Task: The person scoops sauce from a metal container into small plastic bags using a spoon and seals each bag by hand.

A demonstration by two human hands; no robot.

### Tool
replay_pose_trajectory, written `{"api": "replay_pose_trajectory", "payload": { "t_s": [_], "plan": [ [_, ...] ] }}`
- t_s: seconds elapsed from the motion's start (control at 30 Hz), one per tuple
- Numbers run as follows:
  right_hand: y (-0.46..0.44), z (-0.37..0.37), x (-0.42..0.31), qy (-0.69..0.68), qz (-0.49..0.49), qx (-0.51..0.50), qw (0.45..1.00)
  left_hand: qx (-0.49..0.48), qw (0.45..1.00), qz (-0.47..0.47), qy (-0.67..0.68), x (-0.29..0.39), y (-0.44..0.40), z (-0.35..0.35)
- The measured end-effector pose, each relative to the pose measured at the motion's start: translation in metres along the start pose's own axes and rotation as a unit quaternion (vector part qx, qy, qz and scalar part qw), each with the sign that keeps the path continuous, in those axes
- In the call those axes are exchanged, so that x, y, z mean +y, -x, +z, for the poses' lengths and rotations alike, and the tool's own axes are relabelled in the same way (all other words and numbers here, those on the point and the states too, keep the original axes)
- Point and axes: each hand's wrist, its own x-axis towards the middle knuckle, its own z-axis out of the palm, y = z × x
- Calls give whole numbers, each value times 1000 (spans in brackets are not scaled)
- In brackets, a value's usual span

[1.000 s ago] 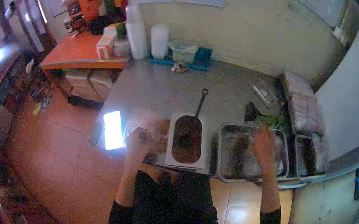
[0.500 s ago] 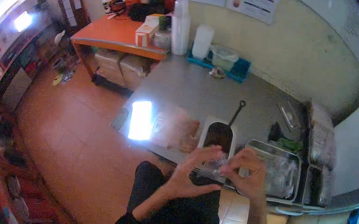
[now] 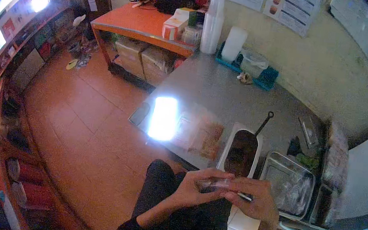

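Observation:
My left hand (image 3: 197,189) and my right hand (image 3: 254,198) meet in front of my body, at the table's near edge. Between their fingers is a small piece of clear plastic (image 3: 214,183), largely covered by the fingers. Just beyond the hands stands a white-rimmed container (image 3: 241,153) of dark brown contents, with a dark-handled utensil (image 3: 264,123) leaning out of it. To its right, a metal tray (image 3: 288,184) holds crumpled clear plastic. Left of the container lie flat, clear-wrapped reddish-brown pieces (image 3: 206,139).
A brightly glowing screen (image 3: 163,118) lies at the table's left edge. Clear cups (image 3: 212,25) and a blue tray (image 3: 265,78) with containers stand at the back. Stacked packages (image 3: 336,156) line the right side. An orange table (image 3: 135,24) stands behind left.
The view has swung left. My hands were apart, the right over the metal tray; they then came together and now hold clear plastic, closed more tightly around it.

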Motion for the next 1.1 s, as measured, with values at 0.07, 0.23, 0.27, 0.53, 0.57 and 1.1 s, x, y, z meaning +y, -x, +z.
{"api": "replay_pose_trajectory", "payload": {
  "t_s": [0.07,0.23,0.27,0.53,0.57,1.1],
  "plan": [
    [-3,2,-5,-4,37,-47,998,0,998,-24,60,4,3,0],
    [-7,11,-4,-10,32,-32,999,64,989,-75,110,15,7,1],
    [-7,13,-3,-16,40,-19,999,85,990,-61,98,12,8,2],
    [-15,3,39,-30,8,183,983,130,977,-33,168,-10,7,1],
    [-23,-4,43,-2,82,259,962,135,968,-49,206,-8,6,0],
    [-28,-19,68,96,116,236,960,174,943,-118,257,-26,6,-10]
  ]
}}
